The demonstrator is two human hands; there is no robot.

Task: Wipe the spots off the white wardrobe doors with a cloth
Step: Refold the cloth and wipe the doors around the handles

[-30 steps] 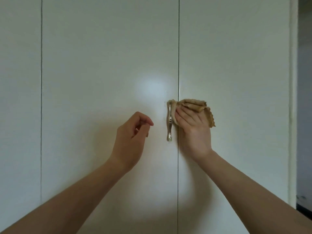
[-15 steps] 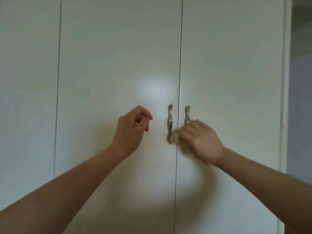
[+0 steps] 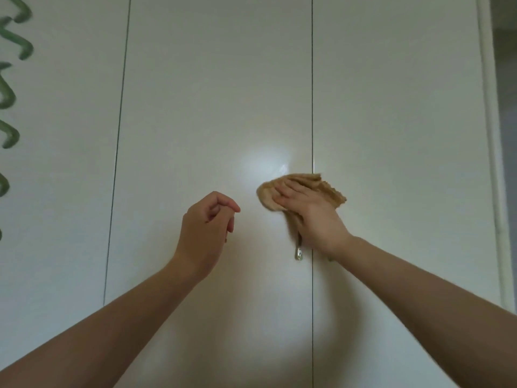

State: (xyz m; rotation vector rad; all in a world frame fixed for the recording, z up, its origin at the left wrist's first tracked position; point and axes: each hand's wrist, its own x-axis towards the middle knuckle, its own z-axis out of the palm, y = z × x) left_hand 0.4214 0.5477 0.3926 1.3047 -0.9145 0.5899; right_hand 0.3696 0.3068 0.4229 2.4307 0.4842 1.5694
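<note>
The white doors (image 3: 218, 79) fill the view. The left door (image 3: 64, 191) is at 9 o'clock and the right door (image 3: 391, 107) at 3 o'clock, and a dark seam (image 3: 312, 79) runs from 12 to 6 just right of centre. Green squiggles (image 3: 11, 88) run down the left door's far edge, at 9 to 11 o'clock. I cannot tell whether they are marks to wipe or decoration. The right hand (image 3: 310, 217) lies flat with its fingers straight, pressing the tan cloth (image 3: 324, 186) to the doors across the seam. The left hand (image 3: 208, 222), at 9 o'clock of it, hovers near the door with its fingers loosely curled, holding nothing. The cloth bunches out past the fingers toward 9 and 1 o'clock. Only the lower tip of a metal handle (image 3: 298, 253) shows, at 6 o'clock of the right hand. A glare patch (image 3: 265, 163) sits at 11 o'clock of the cloth. No spots show plainly near it. The step looks like wiping round the handles. It would likely go best with the palm flat, short overlapping strokes and light pressure over the seam. Refolding to a clean face would likely help, as would wrapping the cloth round the handle rather than skipping it. Checking the sheen at a slant should show smears. No brand, label or writing can be read.
</note>
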